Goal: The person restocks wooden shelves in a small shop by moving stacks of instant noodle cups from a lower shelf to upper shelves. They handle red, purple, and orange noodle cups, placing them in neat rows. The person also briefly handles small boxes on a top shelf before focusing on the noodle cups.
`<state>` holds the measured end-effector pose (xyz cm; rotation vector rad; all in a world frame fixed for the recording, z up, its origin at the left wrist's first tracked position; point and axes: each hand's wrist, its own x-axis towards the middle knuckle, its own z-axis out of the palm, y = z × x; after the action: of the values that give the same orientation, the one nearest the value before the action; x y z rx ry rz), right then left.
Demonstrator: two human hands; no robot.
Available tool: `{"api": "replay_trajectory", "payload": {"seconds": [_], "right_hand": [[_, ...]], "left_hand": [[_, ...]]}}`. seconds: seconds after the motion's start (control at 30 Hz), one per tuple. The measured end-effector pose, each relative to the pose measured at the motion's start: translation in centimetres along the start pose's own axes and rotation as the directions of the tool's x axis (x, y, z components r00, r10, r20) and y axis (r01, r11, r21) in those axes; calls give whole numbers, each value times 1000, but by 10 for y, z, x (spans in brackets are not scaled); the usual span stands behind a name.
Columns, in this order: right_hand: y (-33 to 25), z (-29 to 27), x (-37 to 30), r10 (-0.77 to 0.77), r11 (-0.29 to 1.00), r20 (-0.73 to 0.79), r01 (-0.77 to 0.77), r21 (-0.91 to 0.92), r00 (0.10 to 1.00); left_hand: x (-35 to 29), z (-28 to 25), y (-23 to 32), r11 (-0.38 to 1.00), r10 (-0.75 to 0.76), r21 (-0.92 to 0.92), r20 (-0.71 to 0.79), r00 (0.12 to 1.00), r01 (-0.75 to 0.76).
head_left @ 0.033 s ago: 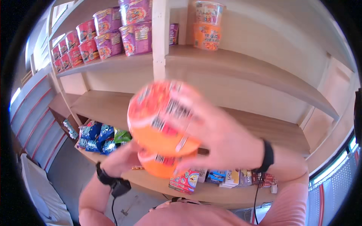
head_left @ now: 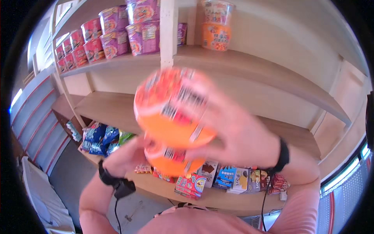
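Observation:
Two orange instant noodle tubs with printed red lids are held in front of me, stacked one on the other and tilted. My right hand (head_left: 233, 128), blurred, is spread over the lid and right side of the upper noodle tub (head_left: 173, 126), its thumb low by the lower one. The lower noodle tub (head_left: 163, 165) has my left hand (head_left: 130, 156) against its left side; those fingertips are hidden behind the tubs. Both wrists wear black bands, with a small dark device on the left one.
On the upper shelf (head_left: 249, 62) stand red tubs (head_left: 93, 50), purple tubs (head_left: 144, 38) and an orange tub (head_left: 215, 37) under a pale one. A middle shelf (head_left: 103, 107) runs behind the held tubs. Lower down are blue snack bags (head_left: 94, 133) and small boxes (head_left: 191, 186).
Both hands have lifted the stacked tubs slightly upward, and a little to the right. More of the small boxes below now shows. The grip looks the same.

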<state>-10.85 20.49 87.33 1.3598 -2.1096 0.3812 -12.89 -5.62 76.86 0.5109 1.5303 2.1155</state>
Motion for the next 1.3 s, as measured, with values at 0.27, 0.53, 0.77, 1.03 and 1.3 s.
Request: {"api": "replay_trajectory", "payload": {"seconds": [0.27, 0.53, 0.77, 1.03, 1.3], "right_hand": [[22, -116, 66, -262, 963, -319, 222, -156, 911], [43, -152, 94, 34, 999, -377, -37, 1, 926], [114, -151, 109, 173, 963, -422, -244, -119, 890], [181, -142, 129, 298, 954, -450, -246, 171, 842], [195, -136, 143, 472, 857, -391, -307, 414, 790]], "left_hand": [[46, 69, 123, 976, 200, 75, 40, 979, -202], [95, 98, 179, 960, 206, 207, -58, 977, -190], [130, 114, 187, 941, 261, 211, 37, 965, -263], [169, 104, 151, 401, 682, 842, -12, 731, -361], [190, 84, 149, 415, 741, 812, -39, 670, -411]]}}
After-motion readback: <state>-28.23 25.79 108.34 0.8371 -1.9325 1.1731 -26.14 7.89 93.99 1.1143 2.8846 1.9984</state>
